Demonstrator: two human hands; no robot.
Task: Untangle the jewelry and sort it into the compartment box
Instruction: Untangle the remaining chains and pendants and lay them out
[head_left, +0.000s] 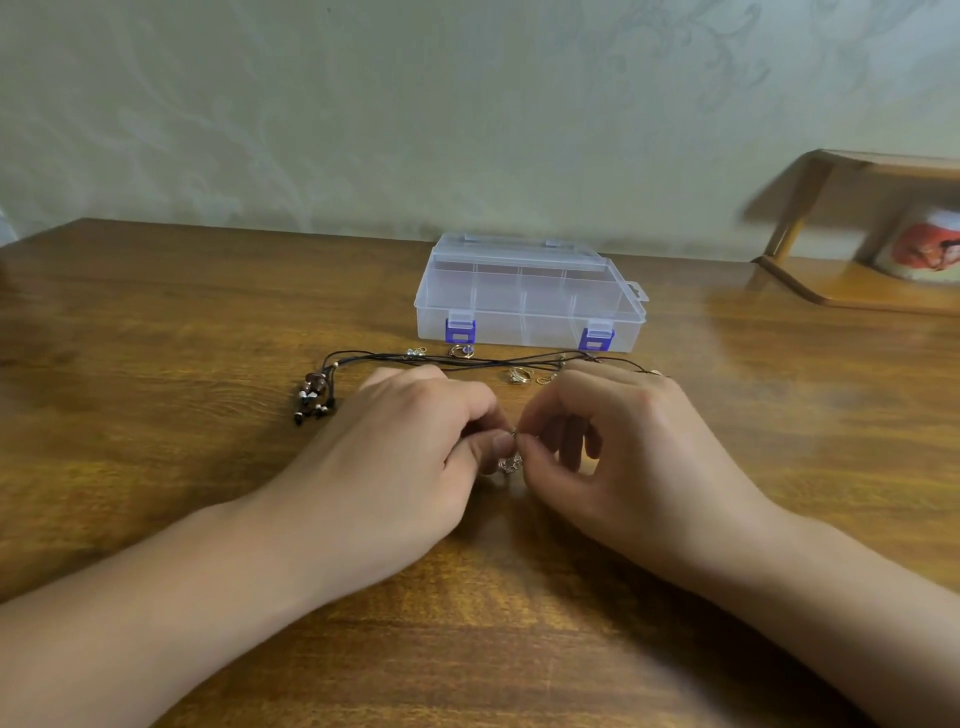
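A clear plastic compartment box with two blue latches stands closed at the middle of the wooden table. In front of it lies a black cord necklace whose beaded pendant rests at the left. Small gold and silver pieces lie near the cord: a ring, a silver charm and a gold piece. My left hand and my right hand meet just above the table and both pinch a small silver chain between thumb and fingertips. Most of the chain is hidden by my fingers.
The wooden table backs onto a pale patterned wall. At the back right stands a small wooden shelf with a white cup that bears an orange picture.
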